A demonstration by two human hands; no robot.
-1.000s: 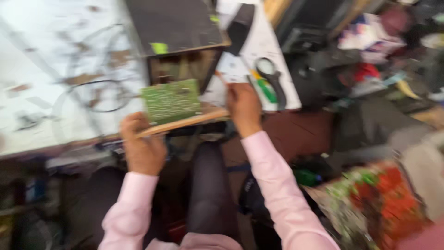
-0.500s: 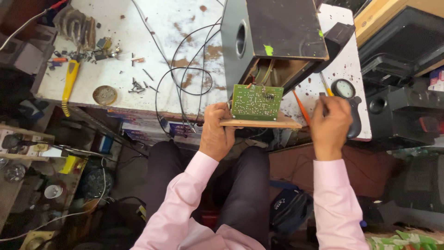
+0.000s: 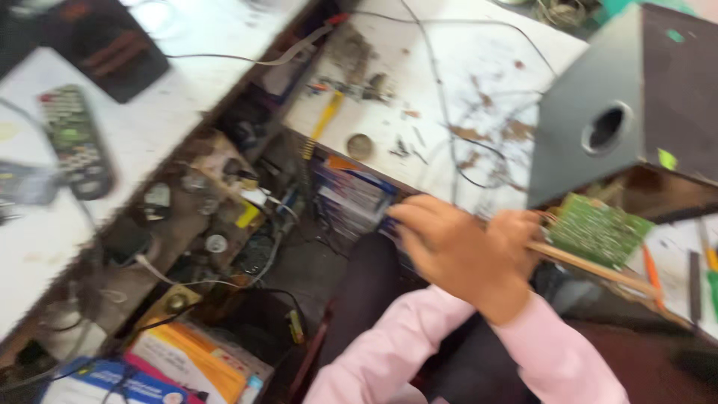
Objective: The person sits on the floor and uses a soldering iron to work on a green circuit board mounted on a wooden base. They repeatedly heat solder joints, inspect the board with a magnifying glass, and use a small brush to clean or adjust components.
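The wooden panel (image 3: 598, 268) carrying the green circuit board (image 3: 598, 230) is gripped by the left hand (image 3: 464, 251) at the workbench's (image 3: 464, 67) front edge beneath the grey speaker box (image 3: 598, 150), while the right hand, pinching beside it moments earlier, is now out of view.

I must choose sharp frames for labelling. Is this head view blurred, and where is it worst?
Head view: motion blur smears the whole picture; worst on the left hand and the remote control. The green circuit board and grey speaker box stay recognisable, fine detail lost. Lighting is even, without strong glare.
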